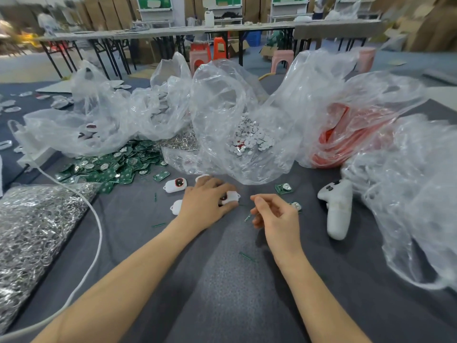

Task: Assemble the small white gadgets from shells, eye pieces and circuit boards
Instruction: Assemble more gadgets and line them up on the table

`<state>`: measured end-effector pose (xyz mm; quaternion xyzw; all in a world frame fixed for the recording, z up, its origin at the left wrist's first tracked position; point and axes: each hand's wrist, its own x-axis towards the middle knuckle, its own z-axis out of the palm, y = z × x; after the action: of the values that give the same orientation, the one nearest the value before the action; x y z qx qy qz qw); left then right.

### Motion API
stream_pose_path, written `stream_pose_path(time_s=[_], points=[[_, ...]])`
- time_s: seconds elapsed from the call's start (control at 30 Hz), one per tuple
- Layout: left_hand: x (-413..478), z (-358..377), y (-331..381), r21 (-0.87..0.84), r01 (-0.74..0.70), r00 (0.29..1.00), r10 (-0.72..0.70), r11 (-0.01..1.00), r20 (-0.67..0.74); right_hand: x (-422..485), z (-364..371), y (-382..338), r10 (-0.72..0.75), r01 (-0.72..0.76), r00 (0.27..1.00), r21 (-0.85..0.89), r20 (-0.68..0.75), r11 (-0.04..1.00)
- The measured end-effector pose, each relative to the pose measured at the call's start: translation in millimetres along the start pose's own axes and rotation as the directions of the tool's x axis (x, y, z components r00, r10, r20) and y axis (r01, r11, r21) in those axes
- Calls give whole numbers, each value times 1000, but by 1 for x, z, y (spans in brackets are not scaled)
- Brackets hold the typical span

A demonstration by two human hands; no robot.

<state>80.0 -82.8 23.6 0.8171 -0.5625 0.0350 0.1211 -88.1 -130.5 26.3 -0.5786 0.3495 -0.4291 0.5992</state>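
Observation:
My left hand (207, 199) lies palm down on the grey cloth, its fingers curled over a small white shell (232, 196). My right hand (273, 212) hovers just right of it and pinches a thin green sliver (247, 217) between thumb and fingers. A white gadget with a dark red-ringed eye piece (175, 185) lies left of my left hand, and another white shell (176, 207) peeks out beside my wrist. One green circuit board (284, 188) lies right of the shell, and another (296, 206) shows behind my right hand.
A heap of green circuit boards (111, 164) spreads at left. Clear plastic bags (237, 120) hold white discs and shells; one holds red parts (346, 137). A bag of metal rings (32, 233), a white cable (97, 224) and a white controller (337, 209) lie nearby.

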Motion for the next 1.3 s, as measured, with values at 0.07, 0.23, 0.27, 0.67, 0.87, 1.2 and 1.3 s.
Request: stream_pose_path(time_s=[0.07,0.23,0.27,0.67,0.87,1.2,1.3], points=[[1,2,-3,4,78,994,-78,997,-73,0,0,0,1,-1,1000,13,-5,1000],[-7,7,17,31,189,959,-178,982,-220,1,3,3,-19,19,999,-2,-39,1000],[-10,5,31,-34,157,946,-160,987,-282,1,3,3,-46,45,996,-17,-73,999],[-25,21,96,-824,-30,960,-214,566,-181,29,-94,-83,-681,484,560,-480,-472,731],[-25,24,99,-874,-16,973,-193,485,-125,98,-180,-147,-639,36,634,-808,-436,588],[-23,26,96,-889,-23,980,-167,457,-111,106,-212,-127,187,-541,840,-765,-509,349],[-24,26,95,-901,-13,981,-169,433,-95,112,-208,-126,142,-482,858,-869,-494,-116]])
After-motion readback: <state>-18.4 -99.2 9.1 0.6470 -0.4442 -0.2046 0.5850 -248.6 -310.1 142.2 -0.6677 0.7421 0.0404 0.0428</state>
